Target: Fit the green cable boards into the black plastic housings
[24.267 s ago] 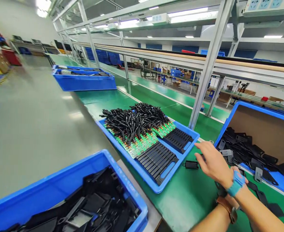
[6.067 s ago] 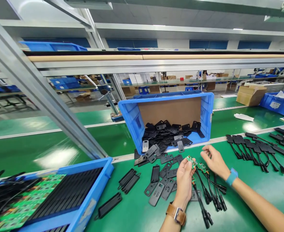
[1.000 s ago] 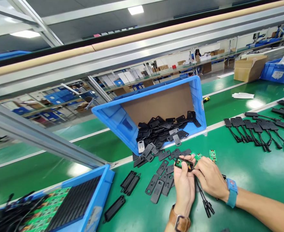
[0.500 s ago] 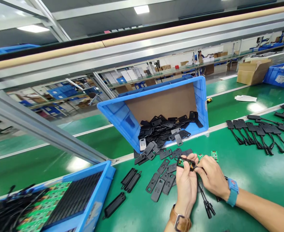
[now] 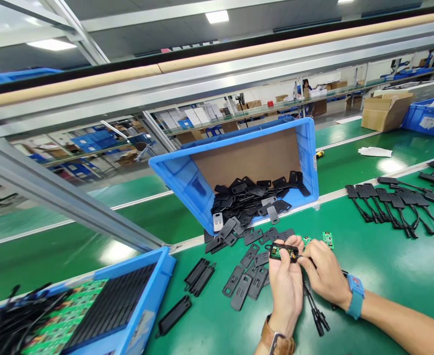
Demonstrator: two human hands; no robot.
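My left hand (image 5: pixel 286 278) is closed around a black plastic case (image 5: pixel 283 252) with a green circuit board inside, its thumb pressed on the board. At the case's right end, my right hand (image 5: pixel 323 272) pinches the black cable (image 5: pixel 301 257) where it leaves the case, next to some small coloured wires. Cable ends with black connectors (image 5: pixel 317 315) hang below the hands. Flat black covers (image 5: pixel 242 292) with slots lie loosely to the left. Just behind my right hand is a loose green circuit board (image 5: pixel 328 239).
A tipped blue bin (image 5: pixel 315 162) spills black covers onto the green bench. At left, another blue bin (image 5: pixel 153 291) holds cables, circuit boards and black cases. Empty black cases (image 5: pixel 174 315) lie beside it. Finished-looking cabled units (image 5: pixel 397 199) lie at right, near a white glove (image 5: pixel 375 152).
Both hands keep their grip at nearly the same spot. The case has turned slightly, so its board faces the camera a little more.
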